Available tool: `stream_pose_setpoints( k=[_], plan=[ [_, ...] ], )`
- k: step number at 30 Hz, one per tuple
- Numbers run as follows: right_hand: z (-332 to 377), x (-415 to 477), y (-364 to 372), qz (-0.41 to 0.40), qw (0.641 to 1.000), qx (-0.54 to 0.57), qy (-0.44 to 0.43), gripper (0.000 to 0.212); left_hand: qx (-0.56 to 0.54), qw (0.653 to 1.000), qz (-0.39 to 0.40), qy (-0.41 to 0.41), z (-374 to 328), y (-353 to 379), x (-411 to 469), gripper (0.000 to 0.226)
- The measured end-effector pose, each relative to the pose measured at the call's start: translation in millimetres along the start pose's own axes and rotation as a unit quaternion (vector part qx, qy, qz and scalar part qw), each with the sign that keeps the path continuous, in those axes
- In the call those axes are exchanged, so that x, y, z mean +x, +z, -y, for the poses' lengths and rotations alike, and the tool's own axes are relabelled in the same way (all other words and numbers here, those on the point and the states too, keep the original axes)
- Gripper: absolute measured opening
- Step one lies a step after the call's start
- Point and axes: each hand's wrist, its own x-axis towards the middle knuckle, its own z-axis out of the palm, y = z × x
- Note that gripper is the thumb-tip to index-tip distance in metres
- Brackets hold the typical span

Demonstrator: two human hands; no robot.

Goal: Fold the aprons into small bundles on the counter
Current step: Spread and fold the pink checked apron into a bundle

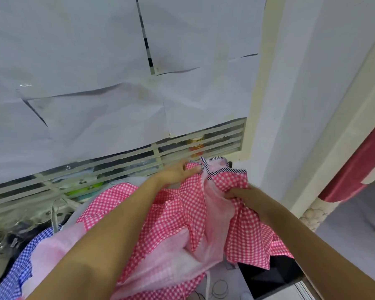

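head view shows the left hand pinching the upper edge of a pink-and-white checked cloth apron, its fingers curled narrowly on the fabric just beside the navy-and-white striped trim. the right hand grips a bunched fold of the same apron, fingers closed tight round it, nearer the person than the left fingers. below both sets of fingers the apron spreads crumpled, its pale underside showing, over a dark counter surface. well to the left of the left fingers lies a blue-and-white checked cloth. beyond the fingertips stand cream window slats, with white paper sheets above them
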Motion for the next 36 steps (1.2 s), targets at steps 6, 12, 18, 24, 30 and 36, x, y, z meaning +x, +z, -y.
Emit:
stream_pose_setpoints(
  k=[6,12,18,24,30,36],
  plan=[
    [13.4,-20.1,-12.8,0.027,0.996,-0.037,-0.073,0.028,-0.125,0.984,0.111,-0.063,0.7,23.4,-26.9,0.051],
    [13.1,-83.4,5.8,0.039,0.984,0.014,-0.175,0.019,-0.093,0.984,-0.126,0.078,-41.0,22.5,-152.8,0.020],
    [-10.4,-197.4,52.3,0.091,0.958,0.022,-0.270,0.025,-0.004,0.965,-0.188,0.183,-75.6,73.1,-324.2,0.053],
    [-46.7,-334.3,88.6,0.189,0.926,-0.018,-0.326,0.039,0.038,0.938,-0.224,0.263,-88.8,135.3,-457.7,0.024],
    [-38.4,-441.1,71.0,0.217,0.897,-0.002,-0.385,0.018,0.051,0.902,-0.256,0.344,-145.5,167.5,-539.1,0.017],
    [-9.2,-497.5,35.6,0.220,0.883,-0.036,-0.413,0.021,0.012,0.876,-0.260,0.407,-199.9,186.0,-549.9,0.013]
  ],
)
